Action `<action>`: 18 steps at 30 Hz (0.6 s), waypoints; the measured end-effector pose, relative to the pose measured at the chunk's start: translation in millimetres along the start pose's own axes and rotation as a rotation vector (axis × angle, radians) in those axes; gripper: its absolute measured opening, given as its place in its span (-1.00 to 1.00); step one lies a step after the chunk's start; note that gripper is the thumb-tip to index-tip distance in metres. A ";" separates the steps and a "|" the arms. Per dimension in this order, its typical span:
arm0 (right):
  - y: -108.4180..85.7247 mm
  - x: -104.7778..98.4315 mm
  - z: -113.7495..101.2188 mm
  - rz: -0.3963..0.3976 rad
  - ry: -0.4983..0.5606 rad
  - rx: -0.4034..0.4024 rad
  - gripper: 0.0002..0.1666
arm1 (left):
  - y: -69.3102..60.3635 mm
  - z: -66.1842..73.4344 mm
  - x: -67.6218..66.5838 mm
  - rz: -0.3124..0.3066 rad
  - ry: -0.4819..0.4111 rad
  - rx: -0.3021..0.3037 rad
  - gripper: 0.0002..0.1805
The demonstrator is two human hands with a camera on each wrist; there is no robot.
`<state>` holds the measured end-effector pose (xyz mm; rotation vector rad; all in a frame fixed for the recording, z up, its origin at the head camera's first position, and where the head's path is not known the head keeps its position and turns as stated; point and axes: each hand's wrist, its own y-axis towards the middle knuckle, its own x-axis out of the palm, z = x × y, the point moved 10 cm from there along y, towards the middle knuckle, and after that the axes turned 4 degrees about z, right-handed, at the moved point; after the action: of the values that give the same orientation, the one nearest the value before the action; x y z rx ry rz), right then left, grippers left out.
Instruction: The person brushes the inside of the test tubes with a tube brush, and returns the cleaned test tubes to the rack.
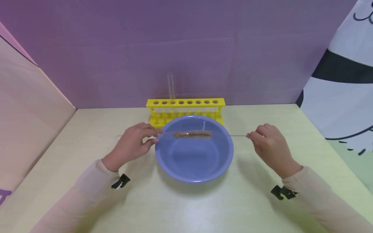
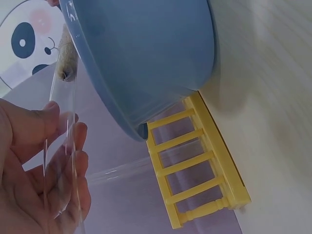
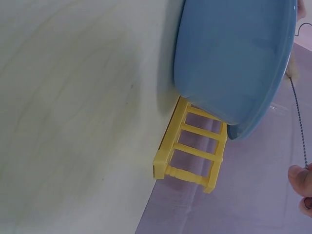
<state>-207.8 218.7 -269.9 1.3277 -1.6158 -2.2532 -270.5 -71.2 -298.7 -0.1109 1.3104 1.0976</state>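
Note:
My left hand (image 1: 135, 140) holds a clear test tube (image 2: 62, 92) sideways above the blue basin (image 1: 195, 180), its thumb and fingers around the glass in the left wrist view. A test tube brush (image 1: 200, 134) with brown bristles lies in line with the tube over the basin. The left part of the bristles looks narrower and sits inside the tube; the fuller right part appears outside it. On the right, my right hand (image 1: 271, 145) pinches the end of the brush's thin twisted wire (image 3: 300, 122). The tube's closed end is hard to make out.
Behind the basin stands a yellow test tube rack (image 1: 186, 102), with another clear test tube (image 1: 171, 85) upright in one of its holes. The pale table (image 1: 192, 210) reaches back to a purple backdrop (image 1: 186, 48). A panda-patterned panel (image 1: 344, 106) borders the right side.

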 end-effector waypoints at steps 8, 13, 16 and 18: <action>-2.2 -5.1 -6.4 0.098 -0.045 -0.085 -0.49 | 0.4 -3.1 5.9 -0.071 -0.046 -0.058 -0.71; -3.8 -5.7 -9.0 0.133 -0.063 -0.121 -0.55 | -0.4 -4.0 11.3 -0.121 -0.070 -0.086 -0.72; -4.2 -5.8 -8.9 0.144 -0.063 -0.125 -0.55 | 0.4 -4.0 13.1 -0.143 -0.079 -0.098 -0.72; -4.3 -6.1 -8.9 0.151 -0.064 -0.127 -0.54 | 1.6 -4.2 14.0 -0.157 -0.086 -0.109 -0.73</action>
<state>-196.4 217.1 -270.3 1.0776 -1.5067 -2.2866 -276.5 -64.9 -310.5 -0.2407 1.1455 1.0280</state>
